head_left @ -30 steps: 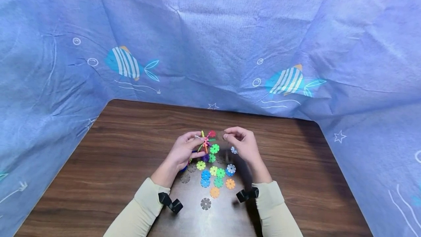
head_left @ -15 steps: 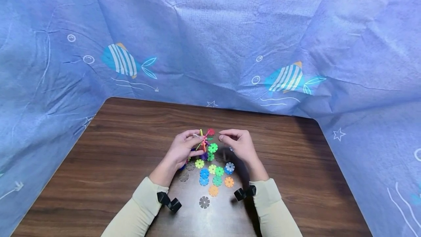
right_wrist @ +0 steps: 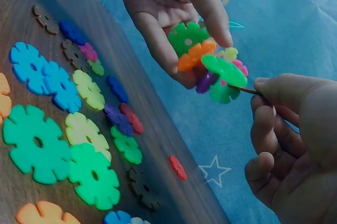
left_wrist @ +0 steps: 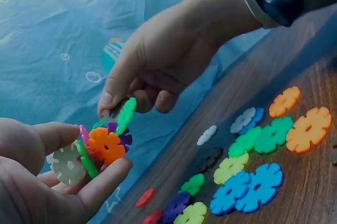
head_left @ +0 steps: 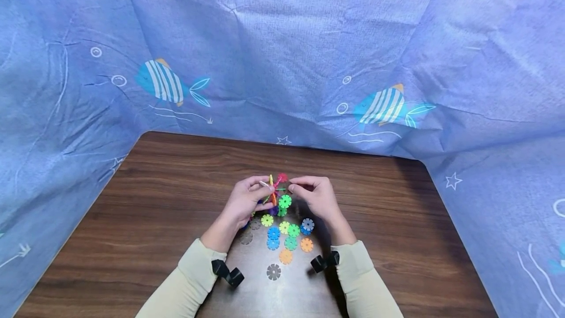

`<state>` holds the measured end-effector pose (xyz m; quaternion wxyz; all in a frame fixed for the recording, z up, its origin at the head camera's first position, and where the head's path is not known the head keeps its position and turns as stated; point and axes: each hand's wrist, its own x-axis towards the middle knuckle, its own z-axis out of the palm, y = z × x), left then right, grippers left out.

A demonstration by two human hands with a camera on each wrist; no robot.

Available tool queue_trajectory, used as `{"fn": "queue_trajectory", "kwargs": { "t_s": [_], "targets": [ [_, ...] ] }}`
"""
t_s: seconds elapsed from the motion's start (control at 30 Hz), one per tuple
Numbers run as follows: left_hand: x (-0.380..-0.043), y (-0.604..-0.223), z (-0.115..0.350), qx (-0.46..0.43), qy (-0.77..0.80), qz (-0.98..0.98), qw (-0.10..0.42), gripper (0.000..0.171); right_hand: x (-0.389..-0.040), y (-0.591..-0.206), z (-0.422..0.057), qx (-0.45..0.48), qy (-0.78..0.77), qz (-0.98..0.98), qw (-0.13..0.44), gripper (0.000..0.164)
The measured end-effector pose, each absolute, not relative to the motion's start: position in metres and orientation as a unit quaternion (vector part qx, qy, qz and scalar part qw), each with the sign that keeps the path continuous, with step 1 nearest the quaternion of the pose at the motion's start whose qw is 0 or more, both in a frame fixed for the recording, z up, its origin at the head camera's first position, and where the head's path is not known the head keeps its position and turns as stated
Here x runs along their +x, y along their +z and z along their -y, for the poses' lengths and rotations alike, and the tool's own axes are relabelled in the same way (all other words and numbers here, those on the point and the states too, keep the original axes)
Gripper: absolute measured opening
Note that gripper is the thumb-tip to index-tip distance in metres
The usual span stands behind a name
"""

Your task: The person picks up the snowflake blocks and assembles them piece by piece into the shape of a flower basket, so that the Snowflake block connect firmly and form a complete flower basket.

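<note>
My left hand (head_left: 242, 201) holds a cluster of interlocked plastic snowflake discs (left_wrist: 107, 146) above the table, between thumb and fingers. Orange, green, purple, pink and whitish discs jut from it at various angles. My right hand (head_left: 319, 195) pinches a thin dark brown snowflake disc (right_wrist: 249, 91) between thumb and index finger. In the right wrist view this disc is nearly edge-on, and its near end meets the cluster's bright green disc (right_wrist: 224, 68). Whether its slot has engaged, I cannot tell. The right fingertips cover part of the brown disc.
Loose snowflake discs lie on the brown wooden table (head_left: 397, 239) below the hands, among them blue (head_left: 273, 233), orange (head_left: 285, 257) and a grey-brown one (head_left: 273, 272) nearest me. A blue fish-print cloth (head_left: 282, 63) hangs behind the table's far edge.
My right hand has moved left, bringing the brown disc up to the cluster. The left hand keeps its hold on the cluster, which has turned slightly.
</note>
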<state>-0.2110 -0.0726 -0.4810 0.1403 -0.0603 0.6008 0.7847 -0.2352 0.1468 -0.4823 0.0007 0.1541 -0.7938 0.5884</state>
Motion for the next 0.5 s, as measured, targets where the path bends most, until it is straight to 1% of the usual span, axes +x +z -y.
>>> {"fn": "queue_trajectory", "kwargs": {
  "t_s": [0.1, 0.2, 0.27, 0.33, 0.43, 0.5],
  "targets": [
    [-0.2115, -0.4811, 0.0722, -0.070, 0.795, -0.587, 0.133, 0.043, -0.2349, -0.4832, -0.1447, 0.152, 0.599, 0.786, 0.008, 0.019],
    [-0.2120, -0.4816, 0.0715, -0.077, 0.811, -0.564, 0.137, 0.042, -0.2344, -0.4841, -0.1435, 0.133, 0.616, 0.776, 0.010, 0.019],
    [-0.2124, -0.4827, 0.0713, -0.080, 0.817, -0.553, 0.142, 0.045, -0.2337, -0.4843, -0.1429, 0.121, 0.626, 0.771, 0.006, 0.019],
    [-0.2128, -0.4840, 0.0710, -0.083, 0.819, -0.549, 0.142, 0.052, -0.2333, -0.4847, -0.1425, 0.114, 0.633, 0.765, 0.002, 0.019],
    [-0.2138, -0.4862, 0.0708, -0.095, 0.820, -0.550, 0.127, 0.060, -0.2335, -0.4858, -0.1420, 0.114, 0.644, 0.756, -0.007, 0.021],
    [-0.2145, -0.4872, 0.0703, -0.100, 0.820, -0.551, 0.117, 0.060, -0.2339, -0.4868, -0.1426, 0.116, 0.652, 0.749, -0.014, 0.022]
  ]
}}
